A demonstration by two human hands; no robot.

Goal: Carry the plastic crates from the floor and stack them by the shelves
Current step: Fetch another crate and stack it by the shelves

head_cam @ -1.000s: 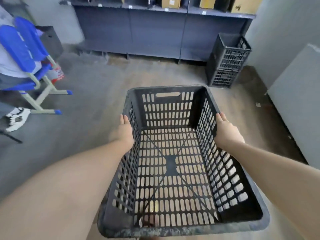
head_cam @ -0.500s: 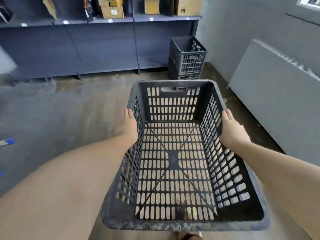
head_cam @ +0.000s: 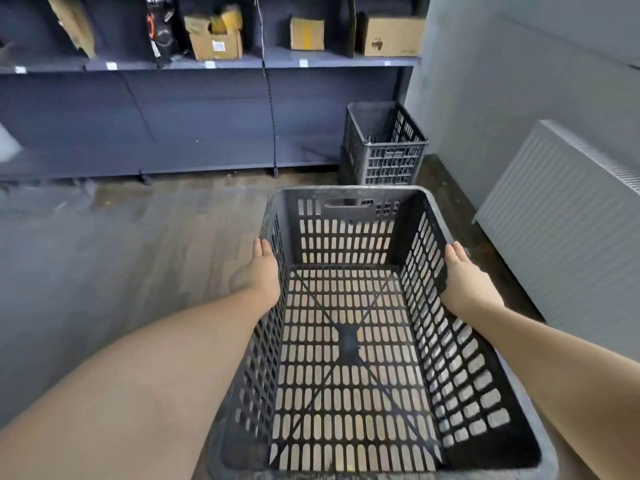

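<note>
I carry a black slotted plastic crate [head_cam: 349, 341] in front of me, level and with nothing in it. My left hand [head_cam: 259, 275] presses flat against the outside of its left wall, fingers pointing forward along the rim. On the right wall my right hand [head_cam: 464, 278] presses the same way. Ahead, a stack of dark crates [head_cam: 384, 147] stands on the floor at the right end of the dark blue shelves [head_cam: 207, 116], in the corner by the wall. The stack's lower part is hidden behind the carried crate.
A white ribbed radiator panel [head_cam: 568, 216] leans along the right wall. Cardboard boxes [head_cam: 214, 39] sit on the upper shelf. Grey and wood-tone floor [head_cam: 121, 244] stretches between me and the shelves.
I have turned right and moved closer to the shelves; the stacked crates now sit larger and just beyond the carried crate. The blue chairs have left the view. Both hands keep their hold.
</note>
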